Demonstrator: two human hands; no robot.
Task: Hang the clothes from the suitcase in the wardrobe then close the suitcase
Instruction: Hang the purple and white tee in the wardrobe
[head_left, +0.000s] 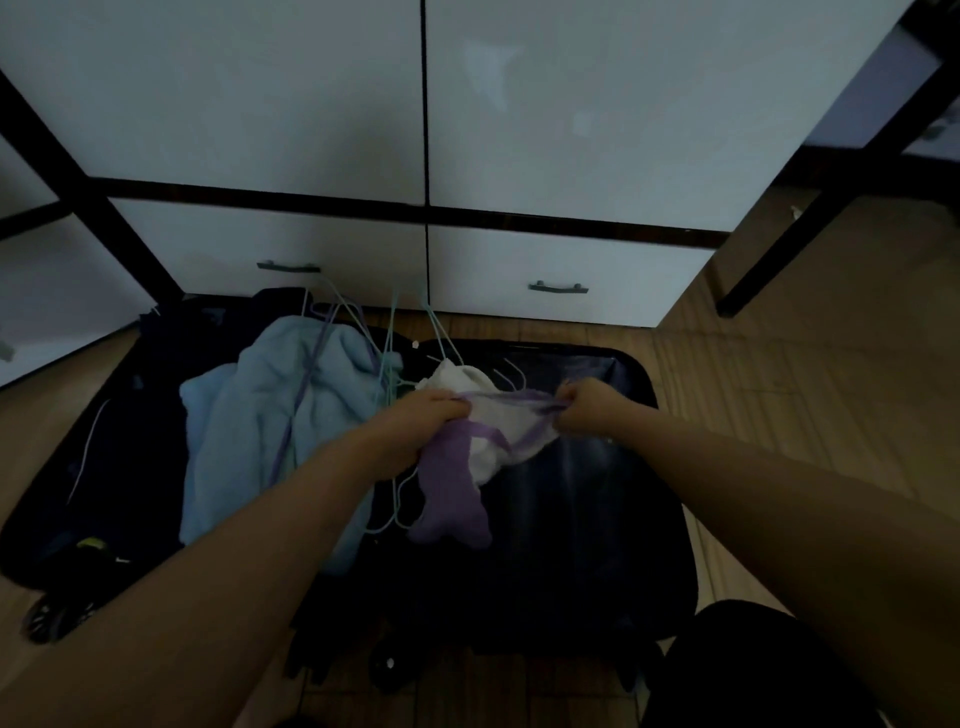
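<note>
Left hand (431, 415) curled, pinching one end of garment's (488, 441) purple trim; right hand (582, 405) fisted on other end, trim stretched between them. Garment white and purple, held above open suitcase (597, 519). Thin wire hangers (395, 338) tangled just beside left hand, over blue fleece (270, 415). Wardrobe (571, 130) shut beyond. Risks: trim snagging on hanger hooks, dragging whole bundle up; thin fabric overstretching; dim light hiding tangle.
</note>
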